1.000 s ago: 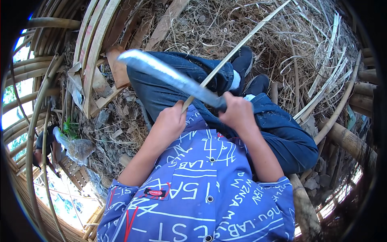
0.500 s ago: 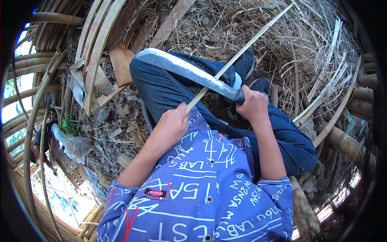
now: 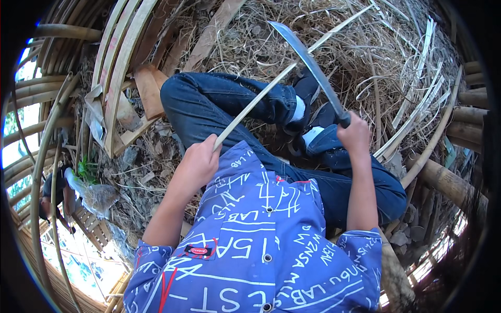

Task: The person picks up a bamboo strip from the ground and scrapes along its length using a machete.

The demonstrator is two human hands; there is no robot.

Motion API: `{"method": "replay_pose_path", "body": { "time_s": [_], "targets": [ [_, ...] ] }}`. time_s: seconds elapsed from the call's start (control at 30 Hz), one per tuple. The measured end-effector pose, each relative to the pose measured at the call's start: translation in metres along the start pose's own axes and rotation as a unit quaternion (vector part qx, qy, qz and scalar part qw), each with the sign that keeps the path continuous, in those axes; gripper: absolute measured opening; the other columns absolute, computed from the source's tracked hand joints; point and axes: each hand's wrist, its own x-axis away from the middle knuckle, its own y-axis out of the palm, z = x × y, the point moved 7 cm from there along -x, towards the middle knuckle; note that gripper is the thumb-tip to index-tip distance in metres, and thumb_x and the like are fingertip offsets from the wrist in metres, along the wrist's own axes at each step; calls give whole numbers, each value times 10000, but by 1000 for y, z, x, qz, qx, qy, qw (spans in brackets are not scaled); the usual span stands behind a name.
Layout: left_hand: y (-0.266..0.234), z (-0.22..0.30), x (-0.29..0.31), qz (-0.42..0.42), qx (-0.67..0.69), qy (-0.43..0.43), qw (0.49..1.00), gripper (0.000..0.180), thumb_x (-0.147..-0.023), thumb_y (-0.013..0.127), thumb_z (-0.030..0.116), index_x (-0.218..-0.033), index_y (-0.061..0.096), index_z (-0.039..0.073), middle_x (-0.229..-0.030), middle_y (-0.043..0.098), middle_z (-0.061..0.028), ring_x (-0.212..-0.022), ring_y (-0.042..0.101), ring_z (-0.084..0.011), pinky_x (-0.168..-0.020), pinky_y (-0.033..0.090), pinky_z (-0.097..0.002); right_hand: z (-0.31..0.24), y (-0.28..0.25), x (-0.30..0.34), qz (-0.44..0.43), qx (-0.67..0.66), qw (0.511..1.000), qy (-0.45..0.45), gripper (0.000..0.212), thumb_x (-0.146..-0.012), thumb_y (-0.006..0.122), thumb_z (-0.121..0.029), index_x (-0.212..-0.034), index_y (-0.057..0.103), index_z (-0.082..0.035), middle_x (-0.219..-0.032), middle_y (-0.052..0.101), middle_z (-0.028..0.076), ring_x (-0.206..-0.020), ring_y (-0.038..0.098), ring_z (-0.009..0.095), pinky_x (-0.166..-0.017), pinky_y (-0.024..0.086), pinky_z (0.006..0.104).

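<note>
My left hand [image 3: 197,163] is closed round the near end of a long, pale bamboo strip [image 3: 261,94]. The strip slants up and away to the right, over my crossed legs and toward the shavings. In my right hand [image 3: 356,136] is the dark handle of a machete [image 3: 319,74] with a long, curved blade. Its blade points up and to the left, crossing the strip near the strip's far part; whether the edge touches it I cannot tell. My fingers hide most of the handle.
Curly shavings [image 3: 250,49] cover the ground ahead. Long wooden slats [image 3: 122,68] lean at the left beside a bamboo lattice wall [image 3: 39,125]. Thick bamboo poles [image 3: 443,180] lie at the right. Another person [image 3: 55,193] is at the far left, beyond the bamboo.
The machete has swung from lying across my left knee to pointing away, farther along the strip. My right hand moved right and slightly forward; my left hand drew back left with the strip.
</note>
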Motion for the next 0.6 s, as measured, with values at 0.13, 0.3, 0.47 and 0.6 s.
{"method": "replay_pose_path", "body": {
  "time_s": [0.13,0.3,0.47,0.6],
  "targets": [
    [-1,7,2,14,18,20,1000,158,-929,486,118,-881,478,-32,-741,543,-284,-768,512,-495,-611,402,-482,-21,14,16,-27,-108,994,-20,182,-710,648,-158,-834,617,-28,-734,637,248,-765,634,434,-708,502,512],
    [21,15,-5,-51,57,-11,997,189,-950,481,141,-894,500,-38,-653,527,-219,-584,507,-329,-573,404,-412,-82,21,48,-88,-166,976,-109,212,-693,666,-173,-847,616,-36,-729,646,227,-729,643,414,-677,517,485],
    [49,5,-14,-105,145,1,984,241,-955,437,164,-971,525,-60,-757,575,-273,-730,598,-396,-677,450,-433,-145,30,74,-147,-150,956,-206,231,-683,664,-213,-817,597,-37,-689,645,211,-687,659,378,-661,531,469],
    [49,7,-15,-132,152,-7,980,242,-966,420,168,-980,530,-47,-725,554,-167,-676,532,-249,-666,442,-374,-150,31,66,-163,-142,956,-201,194,-667,663,-199,-778,595,-55,-675,633,202,-679,644,386,-653,521,478]
  ]
}}
